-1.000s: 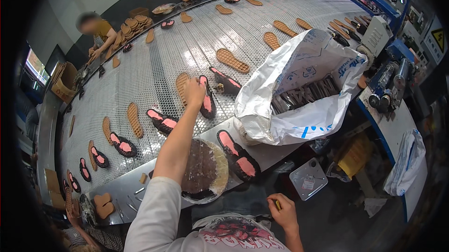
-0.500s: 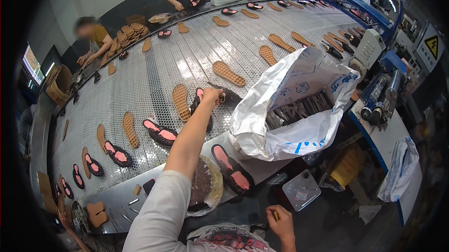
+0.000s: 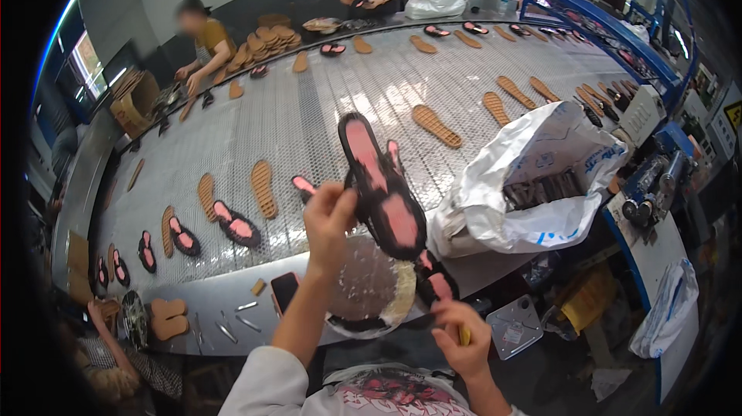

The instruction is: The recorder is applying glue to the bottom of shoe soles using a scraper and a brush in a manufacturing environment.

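A black-and-pink shoe upper (image 3: 399, 219) is tilted in the air above the front edge of the mesh conveyor (image 3: 325, 134), its side edge pinched between the thumb and fingers of the left hand (image 3: 331, 211). The right hand (image 3: 456, 323) curls around a small yellow object (image 3: 464, 335), just beside a second upper (image 3: 438, 285) lower down, next to a round board (image 3: 371, 281). Further out, a white bag (image 3: 471, 227) of dark pieces stands to the right, and tan soles (image 3: 263, 190) lie on the mesh

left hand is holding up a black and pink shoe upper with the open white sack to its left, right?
No: the head view shows the open white sack to the right of the black and pink shoe upper, which the left hand holds up.
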Demonstrator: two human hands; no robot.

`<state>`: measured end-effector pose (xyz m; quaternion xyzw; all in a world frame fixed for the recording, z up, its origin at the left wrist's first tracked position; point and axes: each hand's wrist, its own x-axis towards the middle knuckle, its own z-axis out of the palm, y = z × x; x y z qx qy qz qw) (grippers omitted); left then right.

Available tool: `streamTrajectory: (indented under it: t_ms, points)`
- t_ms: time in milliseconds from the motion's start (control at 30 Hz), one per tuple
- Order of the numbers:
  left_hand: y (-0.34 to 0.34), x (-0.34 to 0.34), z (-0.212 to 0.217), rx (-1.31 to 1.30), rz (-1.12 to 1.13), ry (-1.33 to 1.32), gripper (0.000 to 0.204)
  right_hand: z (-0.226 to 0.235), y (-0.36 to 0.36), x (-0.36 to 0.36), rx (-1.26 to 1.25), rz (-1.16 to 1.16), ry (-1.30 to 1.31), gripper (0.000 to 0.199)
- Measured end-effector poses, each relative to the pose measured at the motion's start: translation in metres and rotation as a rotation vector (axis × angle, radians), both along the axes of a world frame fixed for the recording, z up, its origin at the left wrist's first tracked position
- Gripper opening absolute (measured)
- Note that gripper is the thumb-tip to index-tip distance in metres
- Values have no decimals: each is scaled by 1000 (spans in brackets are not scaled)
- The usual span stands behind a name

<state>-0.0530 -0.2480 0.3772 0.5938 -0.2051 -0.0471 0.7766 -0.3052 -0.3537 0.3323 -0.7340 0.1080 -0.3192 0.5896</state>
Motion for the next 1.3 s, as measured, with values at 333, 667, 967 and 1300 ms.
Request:
streamTrajectory:
  t_ms: [333,667,967,1300]
  points:
    - [78,-103,17,-12,-90,-27,18,39,41,57,12,278,318,89]
    - [102,-119,-19,-43,-259,-45,55,26,62,57,619,400,-28,66]
    - [114,-114,-20,6,-436,198,83,11,85,50,538,548,128,76]
    - [151,-100,-35,-368,-172,339,64,4,40,53,697,471,71,63]
